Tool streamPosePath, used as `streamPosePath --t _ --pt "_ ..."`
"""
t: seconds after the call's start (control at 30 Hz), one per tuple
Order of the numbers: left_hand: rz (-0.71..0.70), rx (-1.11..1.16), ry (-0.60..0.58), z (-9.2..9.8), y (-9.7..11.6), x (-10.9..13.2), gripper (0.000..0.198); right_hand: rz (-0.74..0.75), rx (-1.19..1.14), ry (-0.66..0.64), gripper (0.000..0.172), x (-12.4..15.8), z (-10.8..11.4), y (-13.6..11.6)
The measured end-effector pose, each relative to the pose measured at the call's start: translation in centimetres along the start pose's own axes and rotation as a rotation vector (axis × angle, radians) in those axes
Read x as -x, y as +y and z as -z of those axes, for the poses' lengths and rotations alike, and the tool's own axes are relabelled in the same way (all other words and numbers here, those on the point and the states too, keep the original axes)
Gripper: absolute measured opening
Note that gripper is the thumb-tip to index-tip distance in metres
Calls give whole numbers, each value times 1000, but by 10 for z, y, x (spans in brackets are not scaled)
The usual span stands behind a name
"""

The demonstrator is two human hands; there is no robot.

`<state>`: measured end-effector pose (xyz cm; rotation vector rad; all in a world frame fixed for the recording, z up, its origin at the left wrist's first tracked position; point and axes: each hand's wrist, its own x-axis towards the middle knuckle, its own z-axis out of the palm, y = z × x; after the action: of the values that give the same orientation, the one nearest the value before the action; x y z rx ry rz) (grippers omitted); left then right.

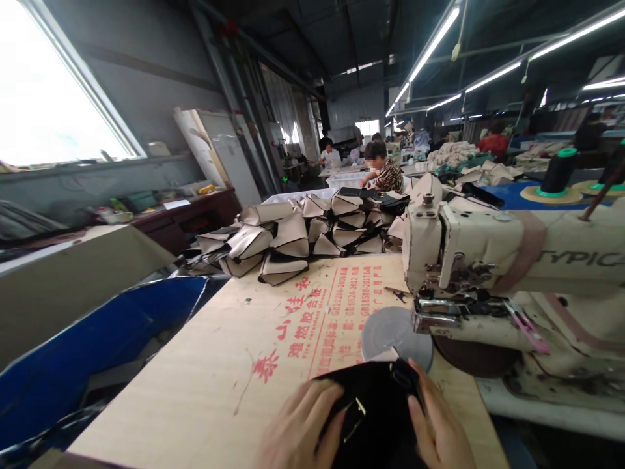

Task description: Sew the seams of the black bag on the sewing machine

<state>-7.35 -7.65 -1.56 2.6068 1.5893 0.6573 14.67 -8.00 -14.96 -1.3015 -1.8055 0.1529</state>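
Both hands grip a black bag piece (378, 417) with a small gold-coloured metal fitting, low over the plywood tabletop. My left hand (300, 426) has its fingers and thumb closed on the piece's left side; it is slightly blurred. On the opposite side, my right hand (439, 423) holds the edge near a black tab. A light corner sticks up at the top of the piece, in front of a round grey disc (385, 329). To the right stands a cream sewing machine (478, 244) with its narrow arm above the table; pink-handled snips (527, 329) lie on that arm.
Several beige and black sewn pieces (288, 238) are piled at the table's (195, 384) back edge. A blue-lined bin (131, 326) stands at the left. Black thread cones (559, 172) are behind the machine. A co-worker (388, 172) sits beyond the pile.
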Motion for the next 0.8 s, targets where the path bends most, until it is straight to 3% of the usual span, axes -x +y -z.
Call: streamPosePath --t 0.1,0.17,0.23,0.33,0.47,0.57,0.7,0.8 --pt "-74 10 -235 -16 11 -50 30 57 34 74 36 -14 15 -5" --pt "-83 31 -305 -19 18 -66 32 130 3 63 34 -29 33 -3" --pt "-90 48 -260 -17 23 -67 38 214 -33 -31 37 -46 54 2" --pt "-93 88 -153 -18 24 -50 44 307 -58 -223 40 -69 75 15" --pt "-27 154 -155 -46 15 -27 42 253 -108 -269 34 -75 65 26" --pt "-18 267 -132 -63 10 -27 35 234 -175 -320 36 -68 49 30" --pt "-34 472 -146 -63 16 -42 31 279 -172 -256 35 -64 40 33" --pt "29 617 -170 -62 25 -55 24 259 -144 -266 31 -65 41 33"
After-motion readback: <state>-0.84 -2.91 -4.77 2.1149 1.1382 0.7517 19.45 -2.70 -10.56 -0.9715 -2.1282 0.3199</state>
